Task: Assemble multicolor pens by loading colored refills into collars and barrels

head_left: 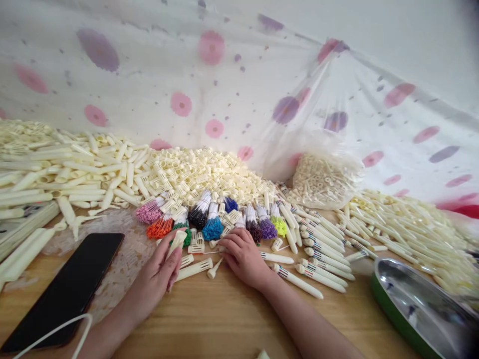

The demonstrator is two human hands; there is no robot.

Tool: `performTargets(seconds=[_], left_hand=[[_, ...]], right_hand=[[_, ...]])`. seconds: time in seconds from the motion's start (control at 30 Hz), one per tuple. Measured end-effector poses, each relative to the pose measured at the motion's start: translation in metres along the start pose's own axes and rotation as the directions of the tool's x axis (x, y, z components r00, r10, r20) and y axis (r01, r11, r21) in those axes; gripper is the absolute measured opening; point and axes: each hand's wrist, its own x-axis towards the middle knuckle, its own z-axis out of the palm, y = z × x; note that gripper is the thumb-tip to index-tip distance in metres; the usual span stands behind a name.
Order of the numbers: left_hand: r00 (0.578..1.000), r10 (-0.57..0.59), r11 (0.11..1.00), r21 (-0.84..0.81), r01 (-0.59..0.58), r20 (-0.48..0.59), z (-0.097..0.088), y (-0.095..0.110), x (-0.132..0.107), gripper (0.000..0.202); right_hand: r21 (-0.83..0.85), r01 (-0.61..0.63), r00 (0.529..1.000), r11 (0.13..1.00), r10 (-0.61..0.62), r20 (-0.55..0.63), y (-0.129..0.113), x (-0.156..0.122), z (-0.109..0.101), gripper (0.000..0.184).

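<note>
My left hand (pixel 164 262) is closed around a cream plastic pen part (pixel 178 240), which points upward between thumb and fingers. My right hand (pixel 245 257) is lowered to the table just in front of the coloured bundles, its fingers curled down and bunched; whatever is under the fingertips is hidden. Between the hands lie a cream pen barrel (pixel 195 269) and a small knobbed plunger piece (pixel 214 269). Behind them stand bundles of thin refills with coloured ends, among them blue (pixel 212 227), orange (pixel 159 228), purple (pixel 267 229) and yellow (pixel 279 226).
Slotted cream pieces (pixel 209 172) are heaped behind, with barrels (pixel 75 164) at left. Multicolour pens (pixel 325 254) lie in rows at right, near a green-sided metal tray (pixel 392 309). A bag of small parts (pixel 325 179) sits behind. A black phone (pixel 67 294) lies left.
</note>
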Motion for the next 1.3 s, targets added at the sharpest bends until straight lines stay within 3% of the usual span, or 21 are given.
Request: performTargets(seconds=[0.1, 0.17, 0.3, 0.5, 0.73, 0.9, 0.97, 1.03, 1.1, 1.2, 1.3], left_hand=[[0.978, -0.165, 0.947, -0.256, 0.193, 0.128, 0.002, 0.004, 0.002, 0.048], [0.969, -0.21, 0.919, -0.314, 0.24, 0.127, 0.001, 0.006, 0.003, 0.041], [0.968, -0.207, 0.92, -0.309, 0.242, 0.141, 0.002, 0.004, 0.001, 0.039], [0.972, -0.193, 0.929, -0.295, 0.225, 0.135, 0.007, -0.004, -0.001, 0.041], [0.966, -0.257, 0.826, -0.512, 0.236, 0.031, 0.012, 0.009, 0.005, 0.043], [0.962, -0.265, 0.813, -0.551, 0.189, -0.061, -0.003, 0.013, 0.01, 0.047], [0.95, -0.3, 0.757, -0.629, 0.18, -0.089, -0.013, 0.018, 0.014, 0.043], [0.914, -0.402, 0.637, -0.733, 0.237, -0.053, -0.022, 0.025, 0.019, 0.032], [0.874, -0.485, 0.527, -0.809, 0.261, -0.034, -0.027, 0.033, 0.026, 0.031], [0.868, -0.487, 0.525, -0.826, 0.204, -0.095, -0.031, 0.039, 0.037, 0.034], [0.839, -0.503, 0.574, -0.806, 0.142, -0.21, -0.033, 0.03, 0.047, 0.03]], right_hand=[[0.044, 0.01, 1.0, 0.999, -0.01, -0.018, -0.002, 0.0, -0.002, 0.011], [0.048, 0.003, 0.999, 0.999, -0.002, -0.041, -0.004, 0.0, -0.003, 0.012], [0.007, -0.008, 0.997, 1.0, 0.008, -0.075, -0.004, -0.001, -0.004, 0.031], [-0.034, 0.046, 0.992, 0.998, -0.049, -0.116, -0.002, -0.004, -0.006, 0.04], [-0.096, -0.024, 0.991, 0.995, 0.011, -0.132, -0.001, -0.014, -0.011, 0.039], [-0.107, -0.004, 0.992, 0.994, -0.009, -0.123, -0.004, -0.012, -0.011, 0.022], [-0.11, 0.016, 0.991, 0.994, -0.03, -0.129, -0.009, 0.002, -0.009, 0.016], [-0.119, 0.053, 0.991, 0.991, -0.067, -0.114, -0.017, 0.029, -0.006, 0.019], [-0.187, 0.113, 0.993, 0.976, -0.114, 0.004, -0.027, 0.067, 0.0, 0.023], [-0.225, 0.216, 0.972, 0.95, -0.186, 0.145, -0.04, 0.135, 0.015, 0.023], [-0.206, 0.351, 0.919, 0.914, -0.293, 0.263, -0.047, 0.19, 0.032, 0.023]])
